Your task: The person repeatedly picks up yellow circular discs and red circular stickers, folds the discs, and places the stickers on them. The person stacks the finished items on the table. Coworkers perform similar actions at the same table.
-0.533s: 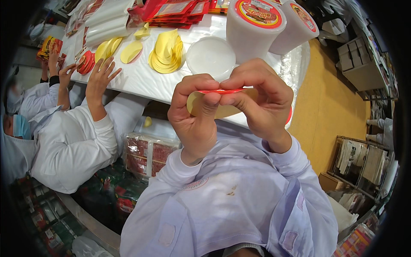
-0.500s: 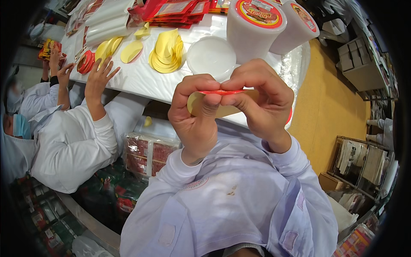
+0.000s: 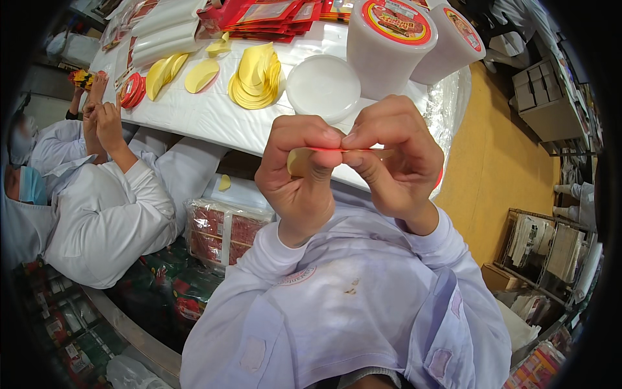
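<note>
Above the near table edge, my left hand (image 3: 295, 175) pinches a round sticker (image 3: 299, 161) with a yellow backing and a red edge. My right hand (image 3: 396, 155) pinches the same sticker, thumb and forefinger meeting the left hand's fingertips at its middle. It is seen nearly edge-on, and the fingers cover much of it. Just beyond my hands is a round white lid or tub end (image 3: 322, 88). A white tub (image 3: 382, 68) with a round red-and-yellow label stands behind my right hand, beside a second labelled tub (image 3: 444, 55).
A pile of yellow-backed round stickers (image 3: 254, 81) lies left of the lid, with a single one (image 3: 202, 76) further left. Red packets (image 3: 269, 23) are stacked at the back. At left, a co-worker's hands (image 3: 107, 123) work near a red sticker stack (image 3: 133, 91).
My fingertips have shifted slightly on the sticker, which now shows thinner and more edge-on. The co-worker's hand has drawn back from the yellow stickers towards their other hand.
</note>
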Available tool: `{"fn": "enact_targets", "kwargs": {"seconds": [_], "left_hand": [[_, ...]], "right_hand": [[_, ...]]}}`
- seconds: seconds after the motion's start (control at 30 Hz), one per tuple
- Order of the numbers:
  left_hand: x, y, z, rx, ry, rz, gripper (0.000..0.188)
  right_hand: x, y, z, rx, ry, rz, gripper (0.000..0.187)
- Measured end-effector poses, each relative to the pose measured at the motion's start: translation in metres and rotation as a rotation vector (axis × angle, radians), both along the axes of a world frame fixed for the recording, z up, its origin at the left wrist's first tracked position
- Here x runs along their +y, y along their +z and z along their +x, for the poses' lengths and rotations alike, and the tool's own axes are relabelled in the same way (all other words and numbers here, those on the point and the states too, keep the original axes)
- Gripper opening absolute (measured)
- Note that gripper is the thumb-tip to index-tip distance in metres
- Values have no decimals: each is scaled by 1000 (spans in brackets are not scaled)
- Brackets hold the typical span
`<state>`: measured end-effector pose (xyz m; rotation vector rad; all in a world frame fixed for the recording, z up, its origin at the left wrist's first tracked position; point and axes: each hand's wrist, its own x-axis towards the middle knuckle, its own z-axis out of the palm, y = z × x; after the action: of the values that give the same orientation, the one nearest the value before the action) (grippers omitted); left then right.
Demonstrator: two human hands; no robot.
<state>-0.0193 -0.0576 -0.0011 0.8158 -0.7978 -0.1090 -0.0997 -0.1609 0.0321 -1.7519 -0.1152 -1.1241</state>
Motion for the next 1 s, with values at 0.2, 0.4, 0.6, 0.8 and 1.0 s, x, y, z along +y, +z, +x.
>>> {"fn": "enact_targets", "kwargs": {"seconds": [0.2, 0.4, 0.6, 0.8, 1.0], "left_hand": [[16, 5, 15, -97, -18, 197, 19], [14, 17, 32, -223, -41, 371, 18], [14, 17, 36, -279, -39, 398, 17], [13, 14, 38, -235, -96, 401, 17], [3, 14, 35, -457, 76, 290, 26]], "right_hand": [[-10, 14, -13, 176, 150, 73, 12], [-35, 26, -18, 495, 295, 291, 10], [-40, 31, -21, 623, 336, 336, 9], [-36, 28, -18, 714, 482, 568, 12], [-39, 9, -15, 689, 638, 741, 23]]}}
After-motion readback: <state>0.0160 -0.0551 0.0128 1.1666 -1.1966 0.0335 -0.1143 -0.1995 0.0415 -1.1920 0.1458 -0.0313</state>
